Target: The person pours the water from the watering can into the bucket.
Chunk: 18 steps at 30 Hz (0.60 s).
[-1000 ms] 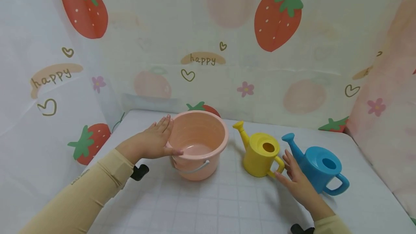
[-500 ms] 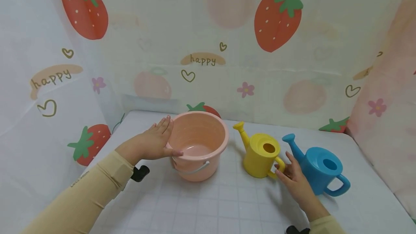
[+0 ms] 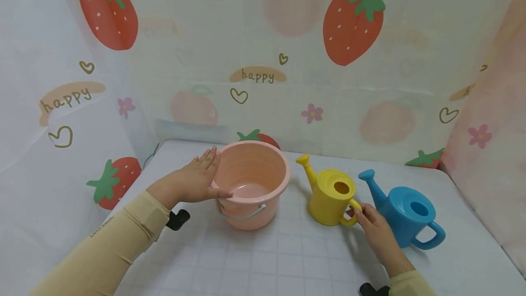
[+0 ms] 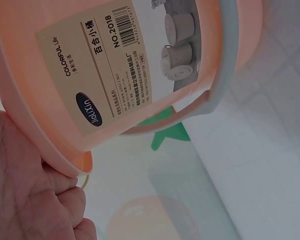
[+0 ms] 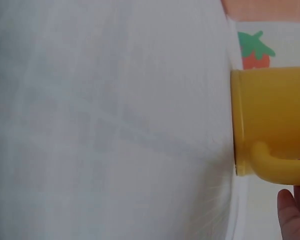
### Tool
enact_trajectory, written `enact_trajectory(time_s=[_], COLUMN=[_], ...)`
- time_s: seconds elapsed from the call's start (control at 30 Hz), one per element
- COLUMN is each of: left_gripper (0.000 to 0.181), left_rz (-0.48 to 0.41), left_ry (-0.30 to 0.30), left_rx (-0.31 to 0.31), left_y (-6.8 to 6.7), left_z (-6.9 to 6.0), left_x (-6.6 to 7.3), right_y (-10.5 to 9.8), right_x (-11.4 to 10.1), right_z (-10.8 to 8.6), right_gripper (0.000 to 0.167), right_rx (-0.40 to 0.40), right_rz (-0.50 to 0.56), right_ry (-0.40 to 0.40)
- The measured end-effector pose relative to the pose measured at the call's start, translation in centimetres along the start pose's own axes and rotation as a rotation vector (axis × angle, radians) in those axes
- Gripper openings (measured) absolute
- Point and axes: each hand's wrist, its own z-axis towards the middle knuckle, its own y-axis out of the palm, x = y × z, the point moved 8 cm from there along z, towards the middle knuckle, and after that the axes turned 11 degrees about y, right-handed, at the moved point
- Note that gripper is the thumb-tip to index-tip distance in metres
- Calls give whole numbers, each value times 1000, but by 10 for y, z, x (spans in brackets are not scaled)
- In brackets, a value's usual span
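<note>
A pink bucket [image 3: 269,214] with a pale handle stands upright on the table. Against its left rim rests my left hand [image 3: 193,182], fingers straight, thumb at the front of the rim. The left wrist view shows a printed label [image 4: 105,75] on the bucket's side. To the bucket's right stands a yellow watering can [image 3: 324,204], spout towards the upper left. My right hand [image 3: 380,236] pinches its handle between thumb and fingers; the can's base sits on the table. In the right wrist view only part of the hand [image 5: 292,215] shows, below the handle.
A blue watering can [image 3: 404,218] stands just right of my right hand, its handle facing right. The white table [image 3: 246,264] has a faint grid pattern. Sheets printed with strawberries [image 3: 353,22] hang behind and at both sides.
My right hand has moved from beside the yellow watering can's handle onto it, its raised fingers curling in to grip. The left hand, the bucket and both cans stay in place.
</note>
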Motion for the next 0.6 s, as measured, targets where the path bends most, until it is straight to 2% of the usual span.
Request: enact_trajectory(time_s=[0.13, 0.33, 0.6], left_gripper=[119, 118, 115], left_rz=[0, 3, 4], left_ry=[-2, -1, 10], left_rx=[-3, -3, -5], left_y=[0, 2, 2], left_z=[0, 0, 1], left_x=[-1, -3, -4], right_y=[0, 3, 4], right_x=[0, -5, -4], right_z=[2, 1, -2], right_gripper=[45, 43, 45], right_rx=[-5, -26, -15], right_rz=[34, 57, 66], right_ry=[21, -28, -36])
